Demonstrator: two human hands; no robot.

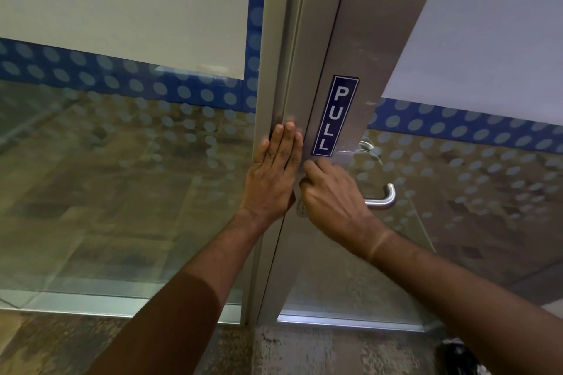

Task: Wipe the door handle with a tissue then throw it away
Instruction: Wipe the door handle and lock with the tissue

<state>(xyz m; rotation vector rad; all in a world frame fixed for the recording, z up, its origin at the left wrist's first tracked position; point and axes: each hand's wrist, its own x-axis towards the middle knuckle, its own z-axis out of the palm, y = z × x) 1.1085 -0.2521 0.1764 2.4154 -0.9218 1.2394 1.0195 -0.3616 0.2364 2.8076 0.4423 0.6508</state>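
Observation:
A silver lever door handle (384, 198) sticks out to the right from the metal stile of a glass door (344, 49). My right hand (332, 195) is curled over the inner part of the handle, near where it meets the door, and hides that part. No tissue shows; whatever is under the palm is hidden. My left hand (274, 170) lies flat with fingers together on the door frame (271, 70), just left of the handle, holding nothing.
A blue PULL sticker (335, 116) sits on the stile above the handle. Glass panels with a blue dotted band (122, 76) flank the door. A dark object (457, 356) lies on the floor at the bottom right.

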